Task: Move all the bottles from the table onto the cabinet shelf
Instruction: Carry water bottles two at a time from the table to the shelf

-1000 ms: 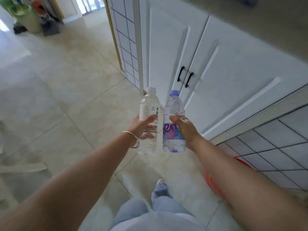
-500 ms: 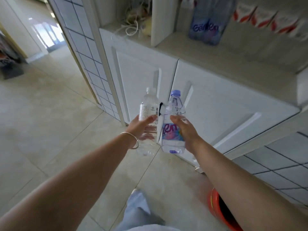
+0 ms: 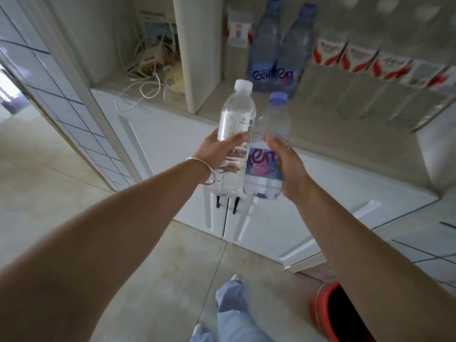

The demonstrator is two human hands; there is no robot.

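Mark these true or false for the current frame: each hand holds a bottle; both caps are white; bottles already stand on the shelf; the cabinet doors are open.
1. Each hand holds a bottle. True: the left hand grips the white-capped bottle, the right hand the purple-capped bottle.
2. Both caps are white. False: one is white, one purple.
3. Bottles already stand on the shelf. True: two large bottles stand on the cabinet shelf.
4. The cabinet doors are open. False: the lower doors are closed.
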